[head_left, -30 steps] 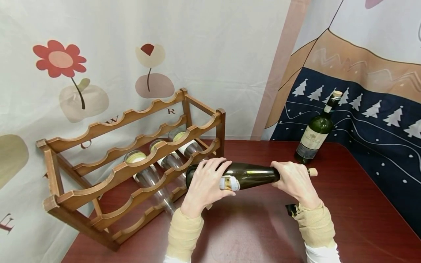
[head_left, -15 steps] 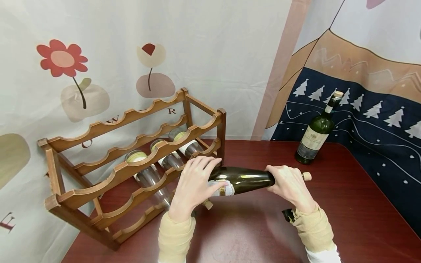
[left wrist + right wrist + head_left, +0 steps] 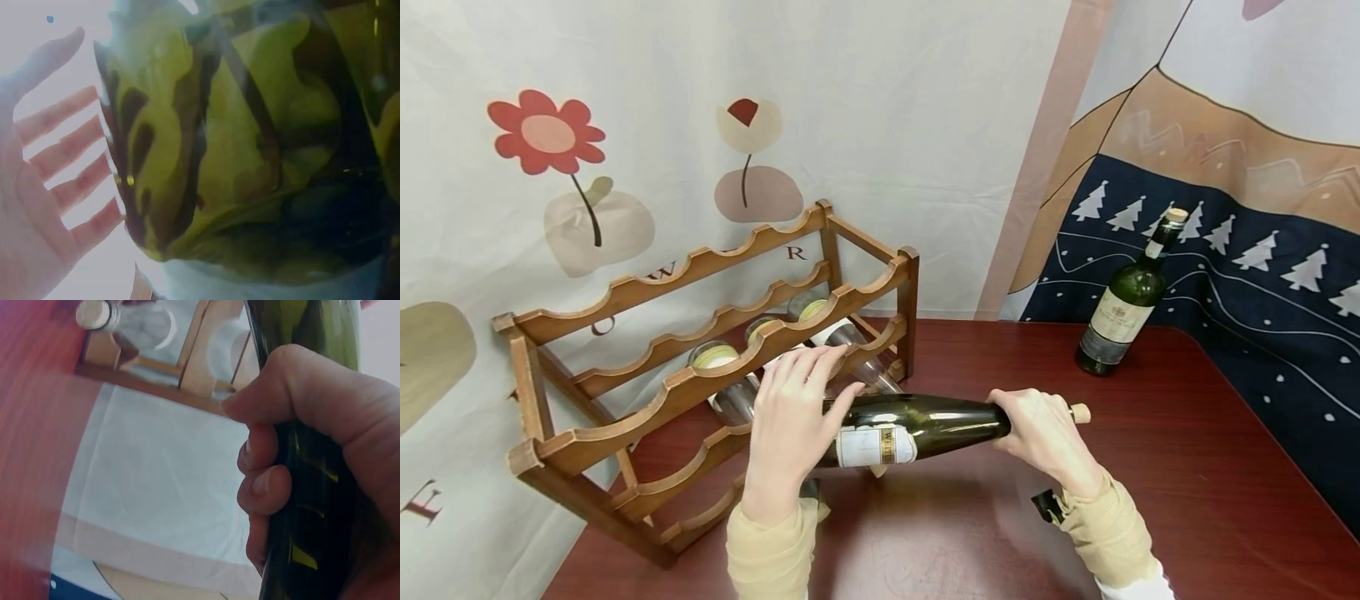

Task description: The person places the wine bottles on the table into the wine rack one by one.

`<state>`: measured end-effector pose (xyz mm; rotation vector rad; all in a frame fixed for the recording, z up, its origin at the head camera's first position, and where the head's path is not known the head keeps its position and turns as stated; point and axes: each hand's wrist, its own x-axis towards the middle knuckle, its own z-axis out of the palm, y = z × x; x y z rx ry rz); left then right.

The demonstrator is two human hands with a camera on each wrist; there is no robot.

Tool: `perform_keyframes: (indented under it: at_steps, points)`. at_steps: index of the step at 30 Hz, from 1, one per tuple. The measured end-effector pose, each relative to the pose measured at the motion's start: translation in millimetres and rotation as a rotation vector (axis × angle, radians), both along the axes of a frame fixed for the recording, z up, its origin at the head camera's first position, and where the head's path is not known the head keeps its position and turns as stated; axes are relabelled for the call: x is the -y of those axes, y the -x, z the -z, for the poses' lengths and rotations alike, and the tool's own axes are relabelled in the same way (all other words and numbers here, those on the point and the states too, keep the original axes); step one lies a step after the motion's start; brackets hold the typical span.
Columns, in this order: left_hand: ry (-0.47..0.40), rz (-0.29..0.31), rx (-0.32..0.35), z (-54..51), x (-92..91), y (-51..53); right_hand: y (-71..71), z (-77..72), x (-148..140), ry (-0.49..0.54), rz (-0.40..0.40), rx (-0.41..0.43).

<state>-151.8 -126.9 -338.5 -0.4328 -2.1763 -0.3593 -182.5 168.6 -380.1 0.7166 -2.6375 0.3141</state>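
Note:
A dark green wine bottle (image 3: 936,423) with a white label lies roughly level above the table, its corked neck pointing right. My right hand (image 3: 1043,437) grips it around the neck, fingers curled in the right wrist view; the cork (image 3: 1080,413) sticks out beyond. At the base end is my left hand (image 3: 796,417). The left wrist view shows its fingers (image 3: 69,144) nearly straight, tips at the edge of the bottle (image 3: 262,150), the thumb held away. Just behind stands a wooden wine rack (image 3: 647,467) with several clear bottles (image 3: 730,396) on a lower tier.
A green wine bottle (image 3: 1120,312) with a cork stands upright at the back right of the red-brown table (image 3: 1210,467). A small black object (image 3: 1047,505) lies by my right wrist, partly covered by the sleeve. A printed curtain (image 3: 917,150) hangs behind.
The held bottle has shifted left and slightly lower. My left hand has slid left toward the bottle's base, uncovering more label. My right hand has moved left with the neck.

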Motion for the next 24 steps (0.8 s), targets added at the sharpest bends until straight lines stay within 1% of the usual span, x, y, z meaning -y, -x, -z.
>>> perform_keyframes:
  at_steps: [4,6,11,15,18,21,24]
  points:
    - [-0.054,-0.05,-0.044,-2.6,8.4,-3.3,-2.6,3.5,7,0.007,0.005,0.013]
    - [-0.078,-0.078,-0.056,-4.4,13.4,-6.1,-4.3,5.5,11,0.011,0.008,0.022]
    - [-0.138,-0.163,-0.074,-10.8,27.4,-17.4,-8.4,10.7,21,0.024,0.019,0.033]
    - [-0.155,-0.238,-0.089,-14.9,36.6,-27.1,-11.9,14.1,29,0.034,0.022,0.05]
    - [-0.17,-0.27,-0.11,-16.5,41.9,-33.1,-15.3,15.3,34,0.039,0.026,0.069]
    - [-0.208,-0.299,-0.133,-17.7,47.7,-38.7,-18.7,15.9,39,0.036,0.028,0.085]
    - [-0.237,-0.356,-0.107,-19.0,54.1,-46.1,-21.9,17.1,43,0.027,0.026,0.095]
